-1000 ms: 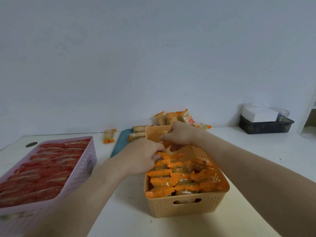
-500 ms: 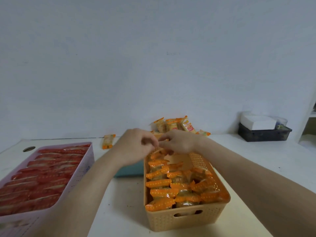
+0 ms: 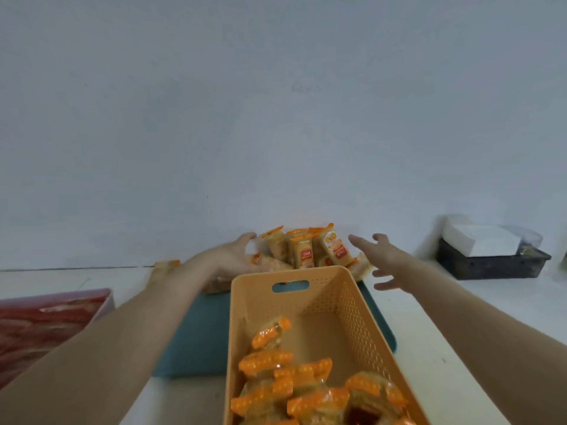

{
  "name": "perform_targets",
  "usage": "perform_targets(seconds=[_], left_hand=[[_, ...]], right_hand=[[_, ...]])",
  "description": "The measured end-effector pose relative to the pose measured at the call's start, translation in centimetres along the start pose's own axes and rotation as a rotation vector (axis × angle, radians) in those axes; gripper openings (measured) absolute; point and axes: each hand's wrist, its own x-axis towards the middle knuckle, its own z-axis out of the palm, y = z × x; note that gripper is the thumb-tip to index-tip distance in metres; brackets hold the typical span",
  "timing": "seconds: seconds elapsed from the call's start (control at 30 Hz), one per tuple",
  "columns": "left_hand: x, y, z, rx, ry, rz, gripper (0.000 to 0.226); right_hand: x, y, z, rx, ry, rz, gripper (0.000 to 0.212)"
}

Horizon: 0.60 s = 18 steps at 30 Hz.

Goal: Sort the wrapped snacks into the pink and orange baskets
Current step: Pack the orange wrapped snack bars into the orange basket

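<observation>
The orange basket point(image 3: 306, 274) stands in front of me, its near half filled with orange-wrapped snacks point(image 3: 294, 381) and its far half bare. Behind it, against the wall, leans a pile of orange-wrapped snacks point(image 3: 306, 250). My left hand point(image 3: 236, 256) reaches to the left of that pile, fingers spread, palm by a snack at the pile's left foot. My right hand point(image 3: 383, 262) is stretched out to the pile's right, fingers straight and holding nothing. The pink basket point(image 3: 104, 297) with red-wrapped snacks point(image 3: 40, 326) sits at the left edge.
A teal tray point(image 3: 196, 338) lies under the orange basket. A lone snack point(image 3: 165, 266) lies on the white table behind my left forearm. A dark bin point(image 3: 491, 265) with a white box on top stands at the back right.
Both hands left the orange basket and reached forward to either side of the pile by the wall, fingers now spread. The view tilted up and moved closer.
</observation>
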Motion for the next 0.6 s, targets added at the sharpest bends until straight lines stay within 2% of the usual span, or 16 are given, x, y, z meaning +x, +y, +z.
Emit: perform_targets(seconds=[0.07,0.13,0.2,0.27,0.33,0.4,0.47,0.6], left_hand=[[2.2,0.1,1.2,0.028,-0.058,0.083,0.119],[4.4,-0.1,2.0,0.071,-0.050,0.170,0.128],[5.8,0.1,2.5,0.046,-0.040,0.252,0.118],[6.1,0.8,2.8,0.045,-0.034,0.338,0.108],[6.6,1.5,3.0,0.077,-0.065,0.390,0.101],[7.0,1.6,3.1,0.039,-0.062,0.416,0.095],[6.8,1.5,2.8,-0.018,-0.046,0.410,0.091],[5.6,2.3,1.6,0.039,0.080,0.437,0.075]], right_hand=[[1.7,-0.3,1.4,-0.085,-0.018,-0.022,0.090],[3.4,-0.5,2.5,-0.261,-0.048,-0.063,0.097],[4.9,-0.8,3.4,-0.455,-0.093,-0.117,0.102],[5.7,-1.3,4.2,-0.540,-0.162,-0.184,0.105],[6.3,-1.6,5.0,-0.515,-0.252,-0.256,0.104],[6.9,-1.4,5.7,-0.410,-0.274,-0.318,0.104],[7.0,-1.2,5.9,-0.269,-0.294,-0.349,0.092],[6.4,-1.6,5.8,-0.039,-0.372,-0.420,0.045]])
